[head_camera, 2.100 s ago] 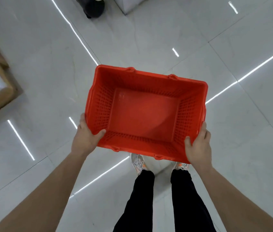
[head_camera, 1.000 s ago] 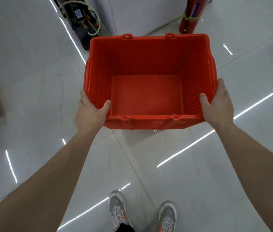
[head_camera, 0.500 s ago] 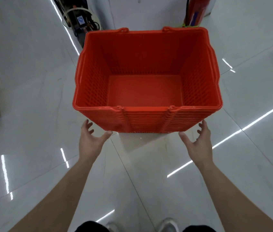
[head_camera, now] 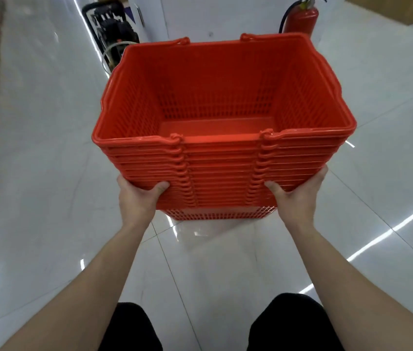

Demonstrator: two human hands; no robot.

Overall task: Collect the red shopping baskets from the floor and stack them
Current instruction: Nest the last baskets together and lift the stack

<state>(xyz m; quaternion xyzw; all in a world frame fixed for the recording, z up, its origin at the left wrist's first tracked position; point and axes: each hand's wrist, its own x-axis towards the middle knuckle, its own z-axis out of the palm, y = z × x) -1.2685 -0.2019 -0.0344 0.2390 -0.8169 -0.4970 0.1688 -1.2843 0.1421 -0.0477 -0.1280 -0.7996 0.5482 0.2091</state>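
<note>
A person crouching over a glossy white tiled floor (head_camera: 48, 173) grips a stack of red shopping baskets (head_camera: 222, 173) with both bare hands, forearms stretched forward and slightly spread. The left hand (head_camera: 141, 198) clamps the stack's near left corner low down, thumb pressed flat on the near face, fingers wrapped out of sight round the side. The right hand (head_camera: 295, 196) mirrors it at the near right corner, thumb on the front, fingers curled round the side rims. The top basket (head_camera: 215, 127) sits nested squarely in the stack, handles folded down along its rim. Whether the stack rests on the floor or hangs just clear of it cannot be told. Behind it stand a red fire extinguisher (head_camera: 301, 19), a white pillar (head_camera: 200, 16) and a black machine (head_camera: 114, 31). Black-trousered knees (head_camera: 129, 328) fill the bottom edge.
</note>
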